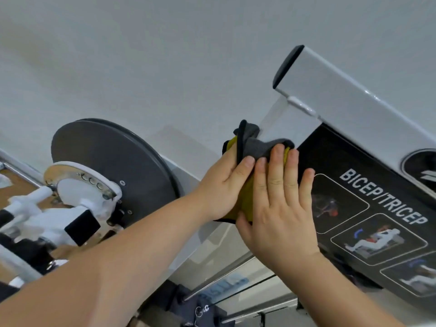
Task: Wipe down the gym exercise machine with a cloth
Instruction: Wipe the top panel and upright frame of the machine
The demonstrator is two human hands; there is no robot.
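My left hand (224,185) gripped the soft, limp cloth (257,140) by its bunched fold against the machine frame (342,95); my right hand (280,201) pressed it, fingers straight.

One legible sign: BICEP/TRICEP

White capitals reading "BICEP/TRICEP" run along a black panel (330,149) on the exercise machine (342,95), beside outlined picture boxes (377,239) that carry no readable words. A round emblem (422,171) at the panel's upper corner is too blurred to read, as is the bluish print (226,282) lower down. A lone "G" shows on a dark part (206,308) near the bottom edge.
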